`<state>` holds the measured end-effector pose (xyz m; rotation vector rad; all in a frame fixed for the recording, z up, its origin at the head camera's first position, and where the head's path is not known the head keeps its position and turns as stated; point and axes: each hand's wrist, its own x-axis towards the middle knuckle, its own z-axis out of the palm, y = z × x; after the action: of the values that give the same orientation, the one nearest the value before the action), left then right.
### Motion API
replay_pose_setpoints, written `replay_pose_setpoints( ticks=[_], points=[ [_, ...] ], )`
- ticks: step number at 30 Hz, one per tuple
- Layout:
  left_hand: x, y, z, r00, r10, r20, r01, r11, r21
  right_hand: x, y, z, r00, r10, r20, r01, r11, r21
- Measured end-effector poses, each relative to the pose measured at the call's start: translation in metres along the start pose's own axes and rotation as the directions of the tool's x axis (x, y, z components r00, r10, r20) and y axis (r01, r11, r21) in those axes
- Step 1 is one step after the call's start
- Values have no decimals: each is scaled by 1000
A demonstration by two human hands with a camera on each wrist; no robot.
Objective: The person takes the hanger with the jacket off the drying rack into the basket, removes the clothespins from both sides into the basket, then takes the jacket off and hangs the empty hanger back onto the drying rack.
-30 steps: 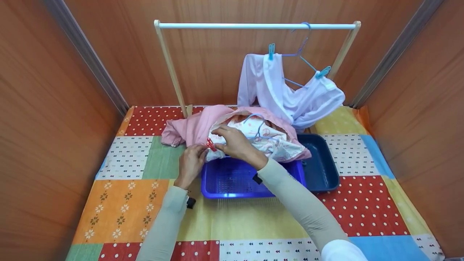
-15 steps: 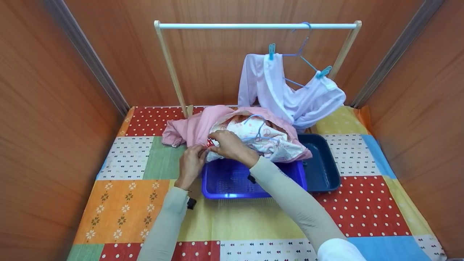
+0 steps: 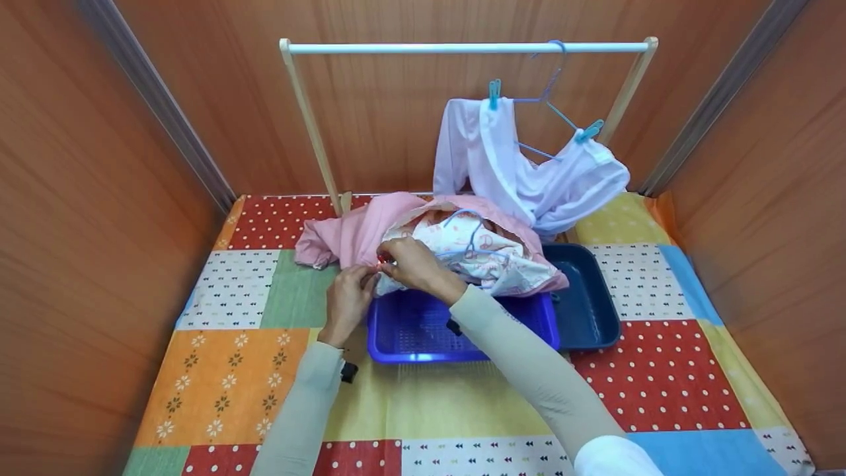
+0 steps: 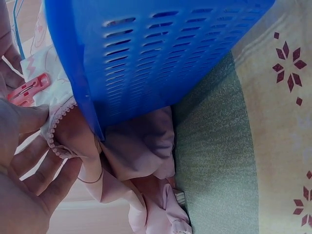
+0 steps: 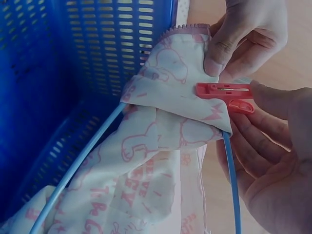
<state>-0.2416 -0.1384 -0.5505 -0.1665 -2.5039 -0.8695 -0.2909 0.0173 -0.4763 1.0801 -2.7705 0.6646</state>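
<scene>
A white garment with pink cartoon print [image 5: 146, 156] and a pink outer side [image 3: 403, 205] drapes over the blue basket. A blue hanger [image 5: 234, 180] runs inside it, one end wrapped by a fold of the fabric. My left hand [image 3: 347, 297] pinches the garment's trimmed edge between thumb and fingers at the left corner. Close beside it, my right hand [image 3: 420, 264] pinches a red clothespin [image 5: 222, 91] by its handle end. The clothespin's tip lies over the folded fabric near the hanger's end. In the head view the right fingers mostly hide it.
The blue basket [image 3: 423, 357] stands in front of a dark tray [image 3: 595, 297]. Behind rises a rack with a white bar [image 3: 410, 47]. From it hangs a hanger with a white garment [image 3: 502, 152] held by two teal clothespins [image 3: 494, 92]. Wooden panels enclose three sides.
My right hand has shifted slightly left and its fingers have closed in around the red clothespin, covering more of it. My left hand keeps its place at the fabric.
</scene>
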Motion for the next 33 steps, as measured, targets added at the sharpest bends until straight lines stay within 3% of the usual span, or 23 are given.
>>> replay_pose_setpoints(
  ticks=[13, 33],
  points=[
    [-1, 0, 0, 1000, -9, 0, 9, 1000, 0, 0, 1, 5, 999, 22, -43, -22, 1000, 1],
    [0, 0, 0, 1000, -10, -9, 10, 1000, -22, -1, 7, 9, 989, -50, -140, 58, 997, 54]
  ],
)
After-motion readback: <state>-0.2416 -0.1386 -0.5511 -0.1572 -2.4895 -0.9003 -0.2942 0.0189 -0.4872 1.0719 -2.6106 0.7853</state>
